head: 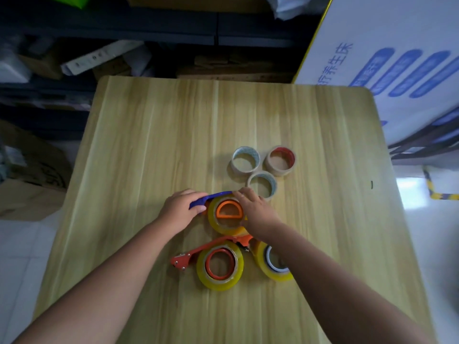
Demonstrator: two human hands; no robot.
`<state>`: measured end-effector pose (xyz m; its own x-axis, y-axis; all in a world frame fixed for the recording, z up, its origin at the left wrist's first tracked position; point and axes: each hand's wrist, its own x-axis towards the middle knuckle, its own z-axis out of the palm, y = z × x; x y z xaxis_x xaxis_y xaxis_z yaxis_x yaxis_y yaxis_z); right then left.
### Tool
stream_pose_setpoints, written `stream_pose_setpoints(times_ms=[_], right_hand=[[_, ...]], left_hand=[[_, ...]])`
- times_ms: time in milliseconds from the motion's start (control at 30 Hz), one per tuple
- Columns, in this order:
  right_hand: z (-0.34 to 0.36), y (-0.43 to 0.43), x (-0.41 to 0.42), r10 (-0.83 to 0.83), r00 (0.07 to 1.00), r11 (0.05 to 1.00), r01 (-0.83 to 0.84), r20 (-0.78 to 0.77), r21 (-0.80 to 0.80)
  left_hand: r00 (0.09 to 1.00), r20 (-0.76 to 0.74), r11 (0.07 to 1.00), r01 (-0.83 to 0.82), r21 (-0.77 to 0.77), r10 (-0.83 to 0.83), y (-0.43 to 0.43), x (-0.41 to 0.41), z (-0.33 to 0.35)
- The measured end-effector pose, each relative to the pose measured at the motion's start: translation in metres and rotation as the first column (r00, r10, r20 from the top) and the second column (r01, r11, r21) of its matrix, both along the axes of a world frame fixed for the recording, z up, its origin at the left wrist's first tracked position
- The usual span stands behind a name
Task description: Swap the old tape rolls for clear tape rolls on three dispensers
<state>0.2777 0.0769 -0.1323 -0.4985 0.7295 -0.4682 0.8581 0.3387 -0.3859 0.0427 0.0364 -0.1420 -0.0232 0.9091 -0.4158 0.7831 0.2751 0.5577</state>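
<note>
On the wooden table a blue tape dispenser lies on its side with a yellowish clear tape roll around its orange half-round hub. My left hand grips the blue frame's left end. My right hand rests on the roll's right side and touches the blue frame's far end. Nearer to me lies an orange dispenser with a clear roll on it. A third clear roll sits to its right, partly under my right forearm. Three thin old rolls stand beyond.
A large white carton with blue print stands at the table's right rear corner. Dark shelving with boxes and papers runs behind the table. Cardboard boxes sit on the floor at the left.
</note>
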Motion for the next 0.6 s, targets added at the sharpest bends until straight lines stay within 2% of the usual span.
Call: stream_pose_setpoints(times_ms=[233,367,500,600], right_hand=[[0.000,-0.009,0.024,-0.017,0.998,1.000,0.016,-0.053,-0.014],[0.009,-0.001,0.046,-0.146,0.980,0.989,0.144,-0.132,-0.028],[0.018,0.002,0.079,-0.200,0.976,0.980,0.197,-0.088,-0.040],[0.030,-0.005,0.093,-0.125,0.992,0.989,0.124,0.008,0.082]], left_hand=[[1.000,0.016,1.000,-0.010,-0.029,0.011,-0.014,0.017,0.005],[0.996,-0.006,0.996,-0.087,0.012,0.087,-0.026,0.019,0.014],[0.987,-0.014,0.987,-0.162,0.024,0.162,-0.041,0.016,0.028],[0.981,-0.170,0.993,-0.083,0.079,0.095,-0.054,0.019,0.040]])
